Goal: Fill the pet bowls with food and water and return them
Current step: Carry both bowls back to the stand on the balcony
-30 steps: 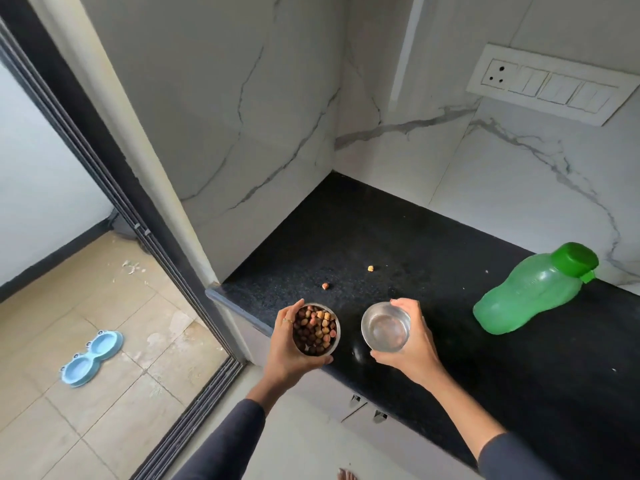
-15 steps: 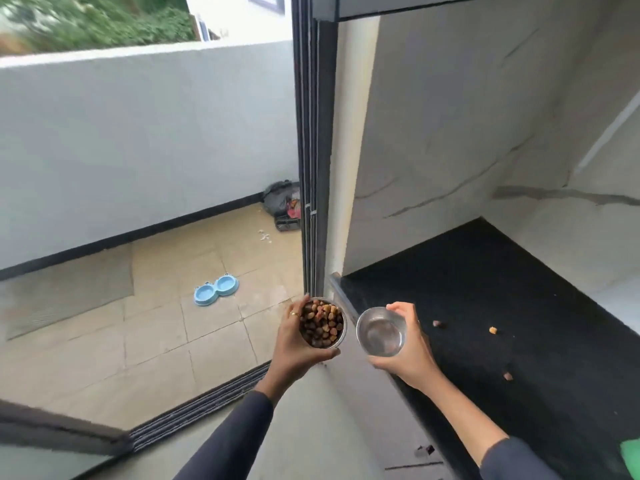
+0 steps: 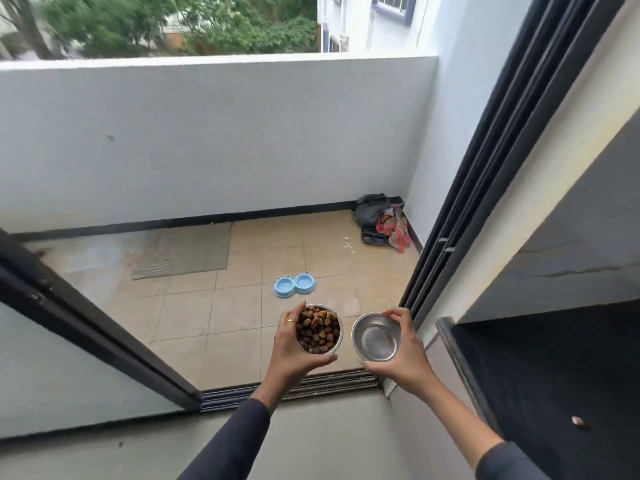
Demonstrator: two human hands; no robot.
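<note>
Compared with a second earlier, the black countertop (image 3: 554, 375) has been left at the right and the open balcony doorway is now faced; both bowls being filled, the return leg is judged under way. The round steel bowl of brown kibble (image 3: 320, 330) is grasped in the left hand (image 3: 294, 348) and the round steel bowl of water (image 3: 376, 337) in the right hand (image 3: 403, 355), both arms extended and level; the pale blue plastic double-bowl holder (image 3: 295, 285) lies on the tiled balcony floor (image 3: 214, 317) ahead, well apart.

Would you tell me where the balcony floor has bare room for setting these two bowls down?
Bare tiles surround the blue holder, between the grey mat and the door track. The far right corner is crowded by bags.
</note>
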